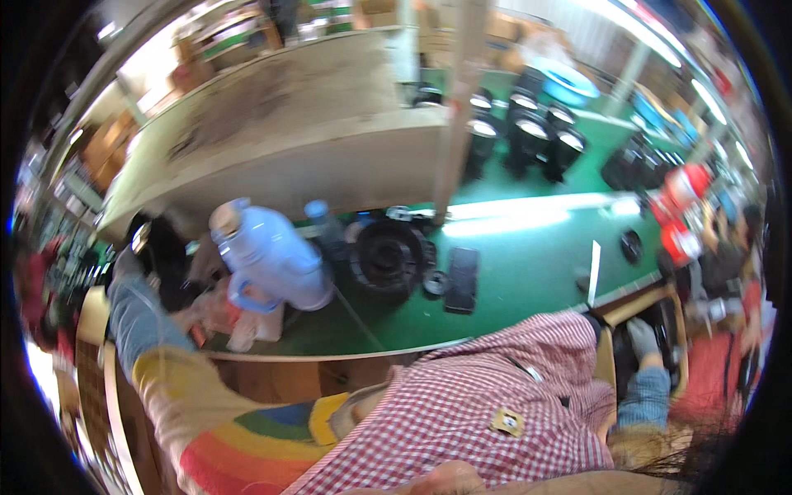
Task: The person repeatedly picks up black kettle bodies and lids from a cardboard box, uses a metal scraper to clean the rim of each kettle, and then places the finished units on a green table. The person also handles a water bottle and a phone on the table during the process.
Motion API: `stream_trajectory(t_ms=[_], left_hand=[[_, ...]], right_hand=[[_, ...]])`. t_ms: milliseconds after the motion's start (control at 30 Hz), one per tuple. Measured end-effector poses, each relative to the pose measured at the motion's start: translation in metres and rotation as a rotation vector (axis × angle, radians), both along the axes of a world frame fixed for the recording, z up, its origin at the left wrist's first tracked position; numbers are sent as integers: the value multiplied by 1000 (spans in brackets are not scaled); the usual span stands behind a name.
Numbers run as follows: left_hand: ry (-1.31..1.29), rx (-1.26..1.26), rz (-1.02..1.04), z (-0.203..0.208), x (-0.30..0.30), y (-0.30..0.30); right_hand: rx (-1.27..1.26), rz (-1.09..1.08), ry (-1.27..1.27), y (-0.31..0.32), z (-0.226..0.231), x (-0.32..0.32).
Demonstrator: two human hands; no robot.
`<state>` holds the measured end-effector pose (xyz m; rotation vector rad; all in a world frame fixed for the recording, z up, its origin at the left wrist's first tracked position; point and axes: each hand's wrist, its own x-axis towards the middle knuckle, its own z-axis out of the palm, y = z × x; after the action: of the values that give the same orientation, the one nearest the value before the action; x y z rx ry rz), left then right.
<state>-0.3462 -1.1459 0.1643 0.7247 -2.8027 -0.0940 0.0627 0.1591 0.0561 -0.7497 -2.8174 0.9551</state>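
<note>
My left arm, in a grey-blue sleeve, stretches out to the far left. My left hand (127, 266), gloved in grey, is beside a glossy black part (157, 252) and seems to touch it; blur hides how its fingers lie. At the right, my right hand (642, 337), in a grey glove, reaches down into an open carton (610, 363). Dark parts (664, 330) lie in the carton around that hand. Its fingers are too smeared to tell whether they grip anything.
On the green table (520, 280) stand a large blue jug (272, 256), a black round housing (386, 257) and a phone (461, 280). Several black cylinders (528, 132) stand farther back near a post (460, 107). Red-and-white bottles (681, 210) and another person (726, 256) are at right.
</note>
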Motion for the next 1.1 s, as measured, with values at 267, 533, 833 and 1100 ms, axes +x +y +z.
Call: stream_trajectory(t_ms=[267,533,833,1100], left_hand=[[14,-51,-9,15,-45,-25],[24,-35,13,11,-36,-35],[43,-53,28,36,-25,-36],[424,-182,-123,148,-36,3]], right_hand=[[-37,-237,-156,-105,42,-48],[-68,-301,-230,-184,93,-70],[-135,-358,-227,-173,84,-64],[-284,-351,-215,-140,49,-78]])
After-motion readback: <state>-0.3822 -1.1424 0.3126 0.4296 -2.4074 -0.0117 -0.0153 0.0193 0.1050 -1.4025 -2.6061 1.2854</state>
